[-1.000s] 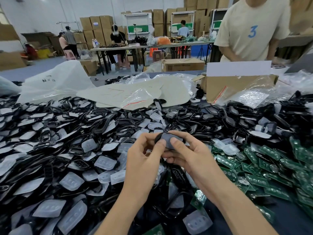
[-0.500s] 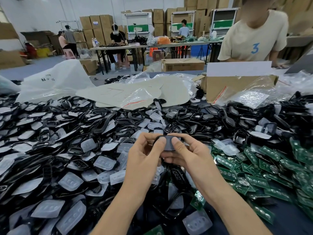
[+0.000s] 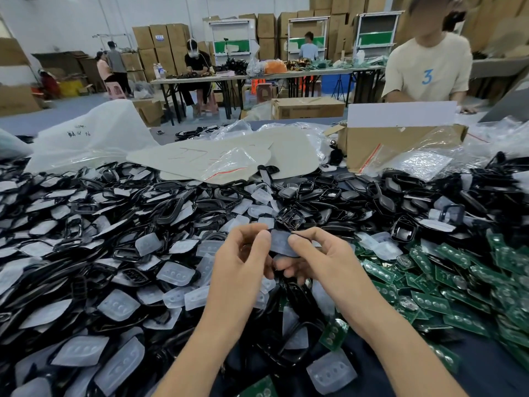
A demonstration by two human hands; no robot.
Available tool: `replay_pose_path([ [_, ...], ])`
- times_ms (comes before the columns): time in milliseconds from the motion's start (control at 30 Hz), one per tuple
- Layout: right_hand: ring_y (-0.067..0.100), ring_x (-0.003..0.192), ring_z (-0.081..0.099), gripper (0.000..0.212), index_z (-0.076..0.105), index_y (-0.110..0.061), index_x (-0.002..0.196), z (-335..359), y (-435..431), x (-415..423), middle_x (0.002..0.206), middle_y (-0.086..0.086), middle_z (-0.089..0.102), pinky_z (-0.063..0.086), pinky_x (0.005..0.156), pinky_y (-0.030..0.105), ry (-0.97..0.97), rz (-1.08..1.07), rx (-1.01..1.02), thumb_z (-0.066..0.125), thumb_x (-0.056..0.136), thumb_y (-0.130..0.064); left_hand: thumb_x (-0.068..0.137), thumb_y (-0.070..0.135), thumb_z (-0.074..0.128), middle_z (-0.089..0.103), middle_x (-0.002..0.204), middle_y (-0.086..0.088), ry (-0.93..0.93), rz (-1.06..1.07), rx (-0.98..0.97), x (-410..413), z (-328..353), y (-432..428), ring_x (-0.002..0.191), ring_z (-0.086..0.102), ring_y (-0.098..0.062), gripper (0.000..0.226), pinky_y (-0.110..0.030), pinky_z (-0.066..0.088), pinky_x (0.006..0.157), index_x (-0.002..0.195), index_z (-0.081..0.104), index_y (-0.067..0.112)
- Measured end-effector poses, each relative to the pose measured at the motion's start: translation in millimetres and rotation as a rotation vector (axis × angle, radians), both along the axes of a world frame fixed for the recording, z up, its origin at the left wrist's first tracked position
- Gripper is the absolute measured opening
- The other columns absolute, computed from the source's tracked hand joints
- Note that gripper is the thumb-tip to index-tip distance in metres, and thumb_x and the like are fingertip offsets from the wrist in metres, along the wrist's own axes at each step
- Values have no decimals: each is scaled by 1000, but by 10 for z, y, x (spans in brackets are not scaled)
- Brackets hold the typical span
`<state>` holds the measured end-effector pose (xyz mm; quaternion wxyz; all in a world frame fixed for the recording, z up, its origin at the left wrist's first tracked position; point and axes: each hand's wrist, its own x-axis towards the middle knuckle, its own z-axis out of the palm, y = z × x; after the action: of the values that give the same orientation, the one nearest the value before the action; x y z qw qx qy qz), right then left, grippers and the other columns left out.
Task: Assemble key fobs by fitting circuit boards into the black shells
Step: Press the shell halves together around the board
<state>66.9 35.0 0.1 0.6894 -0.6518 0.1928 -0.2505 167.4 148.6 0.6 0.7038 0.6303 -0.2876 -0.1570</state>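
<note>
Both hands meet over the middle of the table around one key fob shell (image 3: 281,242), a black frame with a grey translucent pad filling its face. My left hand (image 3: 243,262) grips its left end, thumb on top. My right hand (image 3: 317,259) pinches its right end, thumb pressing the pad, fingers curled beneath. Loose black shells and clear button pads (image 3: 120,224) lie heaped across the left and centre. Green circuit boards (image 3: 446,285) are piled at the right.
A cardboard box (image 3: 400,144) with plastic bags stands at the back right, and a person in a cream shirt (image 3: 426,70) stands behind it. White bags and cream sheets (image 3: 217,156) lie at the back centre. More workers sit at distant tables.
The hands have stayed over the same spot with the shell. The thumbs have shifted across the pad and the shell has tilted slightly. The person opposite moved a little to the right.
</note>
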Motion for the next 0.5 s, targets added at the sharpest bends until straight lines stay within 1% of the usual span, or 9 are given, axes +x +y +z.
replay_pose_path([
  [33,17,68,71,12,63,-11,101,2,-14,-3,83,13,78,51,56,22,-9,-2,45,59,102,-22,99,25,59,64,90,12,-232,92,52,-7,-17,16,72,62,-7,8,-16,49,63,103,64,28],
  [100,18,68,71,13,60,-8,100,9,-37,-7,86,15,78,52,55,22,-28,-11,114,57,102,-20,97,23,55,53,108,13,-652,193,107,-14,-40,49,85,61,-9,12,-14,47,63,104,62,29],
  [167,19,70,72,14,59,-6,103,14,-44,-7,88,15,78,52,57,22,-41,-10,139,57,102,-20,96,21,53,46,116,10,-882,215,179,-7,-84,61,88,59,-10,15,-19,49,58,106,62,28],
  [233,20,72,73,16,59,-5,106,18,-39,-9,89,15,78,54,59,22,-52,-14,142,57,102,-20,95,20,54,44,121,7,-963,217,256,11,-122,64,100,56,-12,18,-23,52,57,108,62,28],
  [267,20,72,74,15,60,-5,106,19,-36,-9,89,14,78,55,60,22,-55,-24,138,57,102,-20,94,18,55,44,124,5,-974,209,273,22,-136,63,105,55,-14,19,-20,52,59,108,62,28],
  [333,20,72,74,13,60,-6,104,18,-27,-9,87,14,78,56,60,23,-59,-49,129,57,102,-19,92,17,56,44,128,2,-1003,180,290,24,-147,67,114,51,-17,22,-13,46,68,109,62,29],
  [367,21,72,73,12,61,-7,102,14,-23,-7,85,13,78,56,60,24,-63,-62,126,58,102,-19,91,16,56,44,131,1,-1031,163,300,9,-148,65,117,49,-18,24,-13,44,73,109,62,30],
  [433,22,72,73,11,62,-8,97,0,-14,-1,80,11,76,56,62,25,-73,-81,123,60,101,-18,90,16,52,42,135,-1,-1094,127,319,-29,-152,66,124,45,-20,28,-24,49,82,111,62,31],
  [500,22,76,74,10,64,-10,96,-9,-13,0,84,14,76,58,64,26,-72,-93,127,62,100,-19,89,18,46,41,140,-2,-1125,97,333,-71,-151,72,130,41,-21,31,-35,50,93,113,61,31],
])
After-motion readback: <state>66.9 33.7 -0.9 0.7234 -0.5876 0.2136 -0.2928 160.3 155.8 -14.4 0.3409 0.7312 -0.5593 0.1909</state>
